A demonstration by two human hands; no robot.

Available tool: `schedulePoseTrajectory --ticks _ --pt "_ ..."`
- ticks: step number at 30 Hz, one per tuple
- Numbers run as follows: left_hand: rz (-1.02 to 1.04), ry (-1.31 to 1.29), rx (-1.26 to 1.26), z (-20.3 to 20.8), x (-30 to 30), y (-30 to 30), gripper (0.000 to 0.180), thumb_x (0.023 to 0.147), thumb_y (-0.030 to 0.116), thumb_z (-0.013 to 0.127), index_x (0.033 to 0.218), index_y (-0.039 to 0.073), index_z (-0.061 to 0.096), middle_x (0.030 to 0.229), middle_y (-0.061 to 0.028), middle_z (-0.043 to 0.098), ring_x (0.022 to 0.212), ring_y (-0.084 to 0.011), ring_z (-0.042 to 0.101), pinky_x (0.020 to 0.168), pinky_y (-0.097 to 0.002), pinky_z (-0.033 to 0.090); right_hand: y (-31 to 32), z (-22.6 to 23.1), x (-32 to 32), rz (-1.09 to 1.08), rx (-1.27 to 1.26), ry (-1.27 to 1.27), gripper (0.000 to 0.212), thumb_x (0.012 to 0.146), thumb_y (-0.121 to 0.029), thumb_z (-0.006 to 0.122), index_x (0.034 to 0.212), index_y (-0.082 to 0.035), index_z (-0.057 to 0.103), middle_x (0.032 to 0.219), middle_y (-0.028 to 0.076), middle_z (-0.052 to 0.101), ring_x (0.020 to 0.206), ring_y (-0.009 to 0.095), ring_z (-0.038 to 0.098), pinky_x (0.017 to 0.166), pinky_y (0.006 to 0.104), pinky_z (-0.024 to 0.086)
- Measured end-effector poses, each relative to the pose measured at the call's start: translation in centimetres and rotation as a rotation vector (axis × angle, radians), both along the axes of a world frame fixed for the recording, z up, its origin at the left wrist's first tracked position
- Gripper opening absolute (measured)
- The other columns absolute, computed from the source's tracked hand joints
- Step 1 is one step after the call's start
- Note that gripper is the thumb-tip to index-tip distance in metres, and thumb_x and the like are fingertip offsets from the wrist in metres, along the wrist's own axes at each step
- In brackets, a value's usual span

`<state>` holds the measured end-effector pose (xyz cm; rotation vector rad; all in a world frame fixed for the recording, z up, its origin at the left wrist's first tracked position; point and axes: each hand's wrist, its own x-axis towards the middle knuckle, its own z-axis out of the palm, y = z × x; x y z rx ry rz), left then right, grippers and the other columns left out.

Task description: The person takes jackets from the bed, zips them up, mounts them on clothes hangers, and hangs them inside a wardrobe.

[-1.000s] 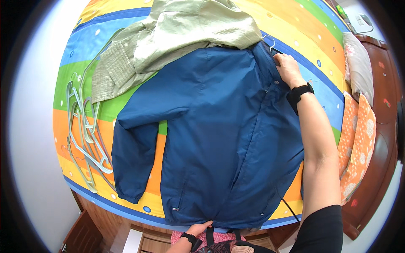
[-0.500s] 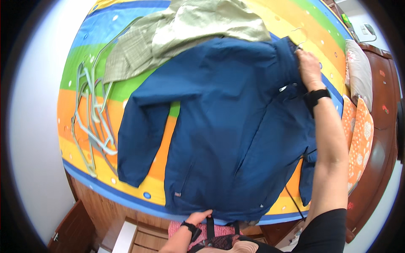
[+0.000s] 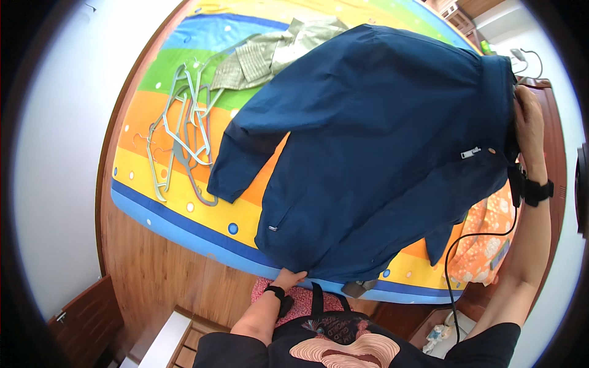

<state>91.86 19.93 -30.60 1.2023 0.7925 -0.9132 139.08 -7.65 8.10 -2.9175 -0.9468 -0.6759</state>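
The blue jacket has just been raised at its collar and swung rightward, so it now spans between both grips above the striped bed. It looks smooth, slightly creased, unfastened beside the collar. The right hand seems clamped there, fingertips partly hidden; the left hand pinches the hem. Beyond the left grip lie hangers and a pale green garment.

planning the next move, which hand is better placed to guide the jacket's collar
Probably the right hand: it is at the collar of the blue jacket, while the left hand is down at the hem.
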Motion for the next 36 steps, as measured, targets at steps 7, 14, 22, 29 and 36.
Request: schedulePoseTrajectory --ticks 7,14,22,29,36 --pt "0.161 -0.028 -0.310 2.4 -0.5 4.7 0.029 0.078 0.013 0.064 0.104 0.001 0.058 0.097 -0.0088 0.060 0.090 -0.0168 0.056 0.080 -0.0281 0.045 -1.4 15.8 -12.9 -0.078 0.239 -0.099 0.030 0.090 -0.012 0.047 0.118 -0.001 0.048 0.113 0.013 0.054 0.105 0.023 0.051 0.096 0.0275 0.036" --pt "0.320 -0.397 -0.258 9.9 9.1 8.1 0.059 0.077 0.017 0.064 0.129 0.010 0.038 0.119 -0.0102 0.048 0.102 -0.0179 0.050 0.084 -0.0311 0.041 -8.0 26.7 -26.0 -0.152 0.001 -0.397 0.048 0.087 -0.001 0.038 0.134 -0.003 0.029 0.133 0.015 0.038 0.122 0.024 0.039 0.103 0.0326 0.029" --pt "0.167 -1.134 0.356 18.4 14.8 11.0 0.060 0.074 0.005 0.067 0.127 0.007 0.038 0.115 -0.0104 0.045 0.096 -0.0194 0.050 0.081 -0.0288 0.043 4.6 26.7 -31.4 -0.042 0.195 -0.506 0.015 0.079 -0.004 0.057 0.093 0.002 0.054 0.089 0.012 0.056 0.086 0.024 0.053 0.080 0.0298 0.040" --pt "0.430 -1.617 0.455 36.9 15.3 11.7 0.039 0.087 0.011 0.051 0.123 0.004 0.038 0.119 -0.0090 0.046 0.111 -0.0180 0.042 0.097 -0.0298 0.030 3.4 26.9 -35.2 -0.083 0.148 -0.521 0.013 0.073 -0.008 0.062 0.081 -0.001 0.055 0.080 0.010 0.056 0.077 0.029 0.050 0.072 0.0347 0.039" --pt "-0.043 -1.864 0.438 43.6 12.1 10.7 0.061 0.086 0.035 0.053 0.131 0.000 0.029 0.126 -0.0157 0.041 0.120 -0.0269 0.036 0.101 -0.0344 0.025 5.4 25.3 -39.6 -0.069 0.192 -0.515 0.013 0.069 -0.009 0.065 0.077 -0.005 0.056 0.076 0.008 0.055 0.075 0.027 0.050 0.071 0.0346 0.038"
